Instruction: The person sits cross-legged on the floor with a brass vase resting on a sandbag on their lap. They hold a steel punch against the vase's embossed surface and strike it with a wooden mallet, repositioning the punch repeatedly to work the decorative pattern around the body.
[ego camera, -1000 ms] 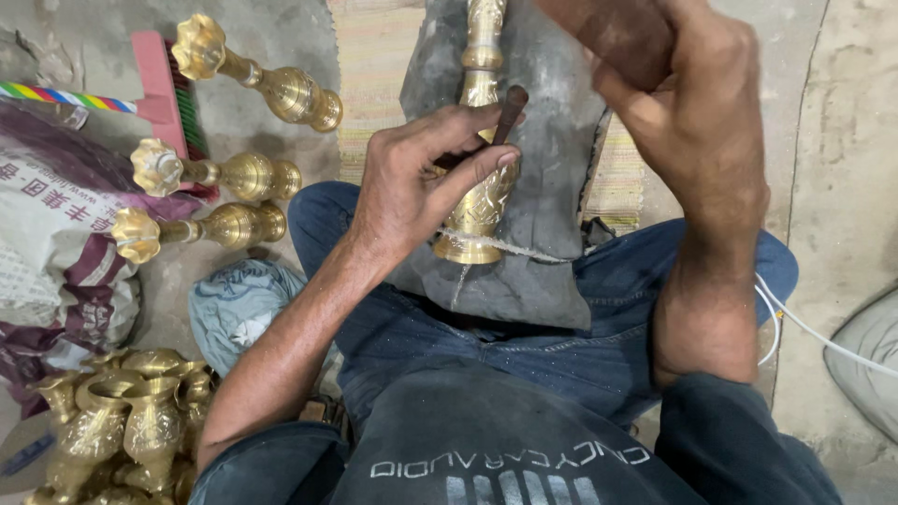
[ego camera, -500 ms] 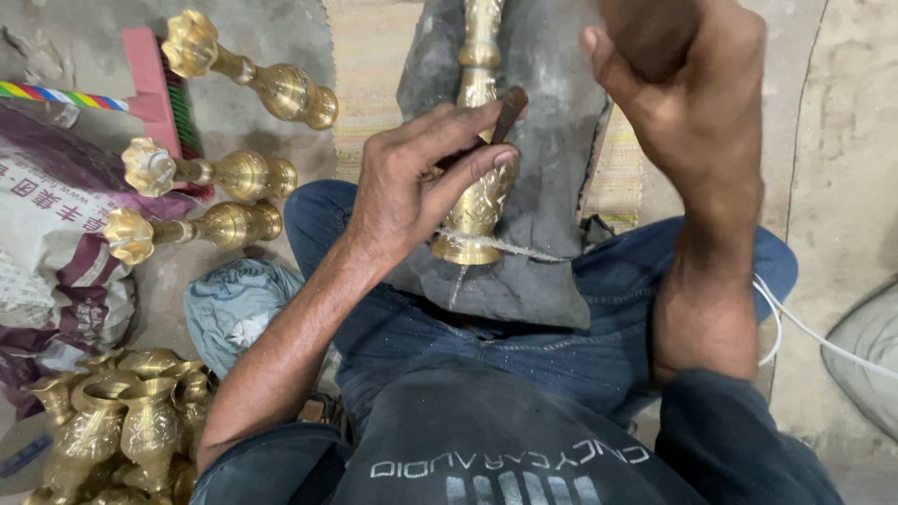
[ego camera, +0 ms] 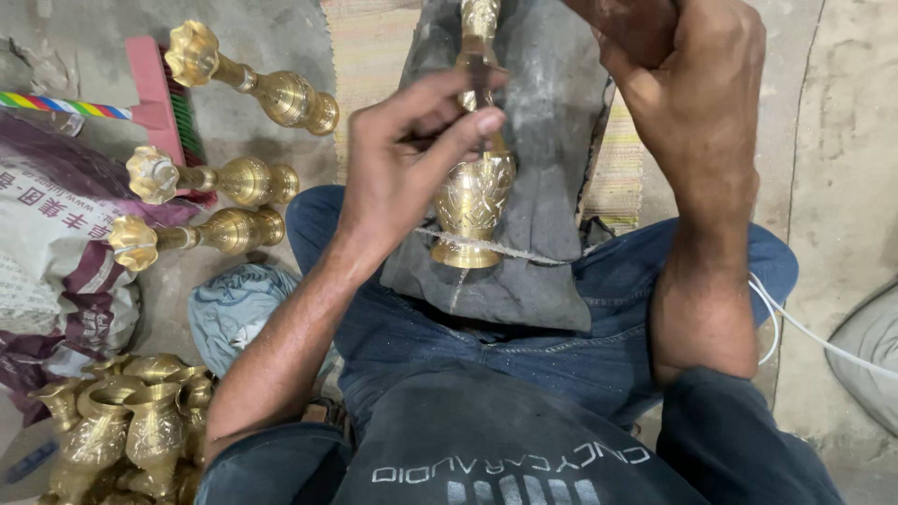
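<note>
While the left hand (ego camera: 412, 159) pinches a thin tool (ego camera: 482, 89) against the engraved brass vase (ego camera: 474, 192), the right hand (ego camera: 697, 103) is raised, fist closed around a dark handle (ego camera: 627, 23)

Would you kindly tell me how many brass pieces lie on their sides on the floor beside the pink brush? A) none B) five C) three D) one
C: three brass pieces lie on their sides there, the top one, the middle one and the lower one, next to the pink brush.
</note>
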A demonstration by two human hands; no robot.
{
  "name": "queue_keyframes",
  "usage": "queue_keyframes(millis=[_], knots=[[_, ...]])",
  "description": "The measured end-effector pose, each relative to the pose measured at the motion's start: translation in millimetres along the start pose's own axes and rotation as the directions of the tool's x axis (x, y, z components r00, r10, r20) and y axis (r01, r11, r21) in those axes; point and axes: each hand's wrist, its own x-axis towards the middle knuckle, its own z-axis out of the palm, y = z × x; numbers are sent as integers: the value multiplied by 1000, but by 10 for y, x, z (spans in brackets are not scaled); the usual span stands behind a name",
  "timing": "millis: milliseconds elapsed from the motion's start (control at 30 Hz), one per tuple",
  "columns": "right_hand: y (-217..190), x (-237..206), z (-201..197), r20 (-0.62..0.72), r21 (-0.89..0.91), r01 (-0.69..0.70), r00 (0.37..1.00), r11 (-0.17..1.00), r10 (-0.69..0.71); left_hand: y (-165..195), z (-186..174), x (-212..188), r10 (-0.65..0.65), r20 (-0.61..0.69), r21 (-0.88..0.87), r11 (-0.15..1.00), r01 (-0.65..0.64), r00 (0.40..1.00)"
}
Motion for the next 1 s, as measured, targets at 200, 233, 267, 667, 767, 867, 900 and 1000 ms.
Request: queue_keyframes(millis=[200, 233, 267, 667, 767, 867, 900, 1000], knots=[[71, -6, 38, 43, 23, 66, 997, 998, -66, 123, -5, 158, -80, 174, 169, 984, 50, 981], [59, 1, 36, 18, -25, 114, 993, 993, -114, 135, -17, 181, -68, 200, 144, 989, 39, 977], [42, 2, 40, 1, -73, 158, 987, 985, -158, 142, -35, 191, -61, 227, 117, 993, 35, 972], [155, -7, 26, 6, 44, 79, 997, 996, -79, 115, -19, 114, -100, -39, -86, 992, 96, 994], [100, 0, 55, 29, -19, 112, 993, 994, -111, 169, 125, -72, -104, -254, -165, 984, 63, 962], [0, 21, 84, 77, 4, 95, 992, 995, -95, 198, 372, -261, -133, -402, -77, 991, 111, 906], [-28, 44, 82, 82, 21, 94, 992, 995, -95, 194, 424, -283, -121, -440, -27, 992, 122, 890], [-116, 102, 45, 117, -57, 136, 985, 989, -128, 201, 515, -340, -103, -489, -2, 993, 116, 866]])
